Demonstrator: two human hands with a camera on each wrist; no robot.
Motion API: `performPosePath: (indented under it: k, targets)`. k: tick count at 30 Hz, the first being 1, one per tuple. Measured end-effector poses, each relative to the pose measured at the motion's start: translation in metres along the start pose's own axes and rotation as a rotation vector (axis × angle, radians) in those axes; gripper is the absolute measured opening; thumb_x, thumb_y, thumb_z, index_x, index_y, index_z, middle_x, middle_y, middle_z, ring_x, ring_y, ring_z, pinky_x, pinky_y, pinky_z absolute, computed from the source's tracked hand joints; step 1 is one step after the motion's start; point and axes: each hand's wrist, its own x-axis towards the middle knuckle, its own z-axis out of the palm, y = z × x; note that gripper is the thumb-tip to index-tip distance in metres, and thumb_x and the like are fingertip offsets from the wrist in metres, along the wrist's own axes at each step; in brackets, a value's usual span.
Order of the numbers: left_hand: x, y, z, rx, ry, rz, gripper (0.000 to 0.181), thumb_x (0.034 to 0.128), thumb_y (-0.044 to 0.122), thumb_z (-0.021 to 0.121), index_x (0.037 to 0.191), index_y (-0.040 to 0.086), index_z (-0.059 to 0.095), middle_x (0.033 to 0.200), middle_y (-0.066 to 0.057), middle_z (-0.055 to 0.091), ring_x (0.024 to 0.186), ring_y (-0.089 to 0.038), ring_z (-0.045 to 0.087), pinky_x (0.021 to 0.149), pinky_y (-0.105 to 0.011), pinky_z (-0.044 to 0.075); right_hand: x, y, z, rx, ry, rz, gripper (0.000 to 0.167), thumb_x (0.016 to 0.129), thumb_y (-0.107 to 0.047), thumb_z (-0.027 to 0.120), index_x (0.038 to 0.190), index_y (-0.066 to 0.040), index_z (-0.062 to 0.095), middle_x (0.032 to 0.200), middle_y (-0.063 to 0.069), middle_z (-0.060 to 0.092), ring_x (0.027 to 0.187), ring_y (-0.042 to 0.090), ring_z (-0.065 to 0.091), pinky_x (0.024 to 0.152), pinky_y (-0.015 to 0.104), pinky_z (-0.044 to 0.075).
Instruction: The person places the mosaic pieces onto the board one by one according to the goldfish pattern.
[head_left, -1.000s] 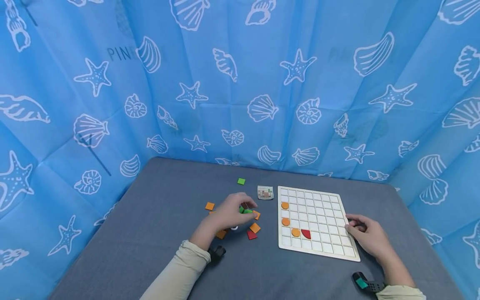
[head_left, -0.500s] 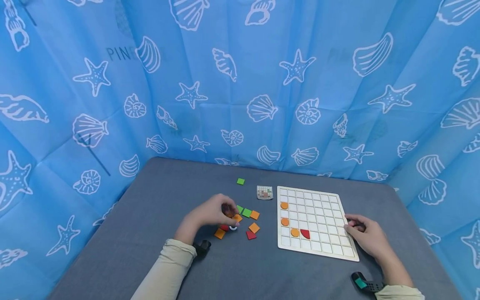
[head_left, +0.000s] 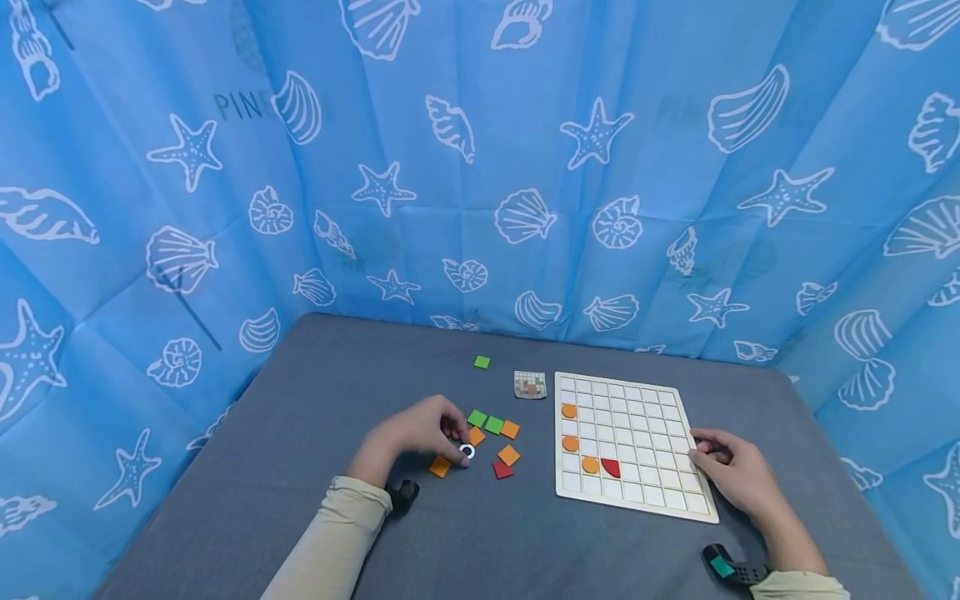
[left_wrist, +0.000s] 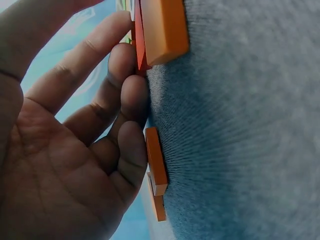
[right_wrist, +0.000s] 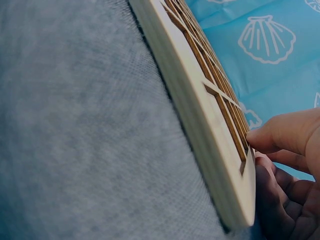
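My left hand [head_left: 420, 429] is at the pile of loose tiles on the left. Between its thumb and index fingertips it appears to pinch a small white ring [head_left: 467, 451] with a dark centre. In the left wrist view a red tile [left_wrist: 140, 40] and an orange tile [left_wrist: 167, 32] lie by the fingertips; the thumb tip is out of that view. My right hand [head_left: 742, 475] grips the right edge of a pale wooden grid board [head_left: 645, 433], thumb on top, other fingers curled at the edge. The board bears orange discs [head_left: 570, 443] and a red quarter-round piece [head_left: 611, 468].
Green tiles [head_left: 494, 425], orange squares [head_left: 509, 455] and a red tile [head_left: 502, 470] lie between the left hand and the board. A small pattern card [head_left: 530, 385] sits behind them. A lone green tile [head_left: 482, 362] lies farther back. A shell-print curtain [head_left: 480, 167] surrounds the table.
My left hand has drawn back leftward from the green tiles, and its fingertips have come to the white ring, which has shifted slightly. My right hand and the board have stayed put.
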Motion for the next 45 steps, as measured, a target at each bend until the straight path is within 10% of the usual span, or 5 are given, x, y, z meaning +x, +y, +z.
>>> performPosePath:
  k: [27, 45]
  targets:
    - [0.002, 0.015, -0.002, -0.063, 0.041, 0.086, 0.015, 0.087, 0.009, 0.085, 0.1, 0.013, 0.079, 0.095, -0.002, 0.072, 0.083, -0.017, 0.062, 0.075, -0.031, 0.054, 0.001, -0.003, 0.0, -0.005, 0.024, 0.002, 0.047, 0.104, -0.018, 0.064, 0.142, 0.008, 0.058, 0.111, 0.015, 0.065, 0.081, 0.01, 0.053, 0.066, 0.025, 0.043]
    - [0.064, 0.071, 0.052, -0.086, 0.075, 0.368, 0.018, 0.0873, 0.01, 0.085, 0.105, 0.009, 0.08, 0.103, -0.006, 0.074, 0.084, -0.007, 0.065, 0.078, -0.022, 0.057, 0.0, 0.001, 0.001, 0.002, 0.014, 0.005, 0.047, 0.104, -0.019, 0.066, 0.142, 0.008, 0.059, 0.111, 0.014, 0.065, 0.081, 0.009, 0.052, 0.066, 0.025, 0.043]
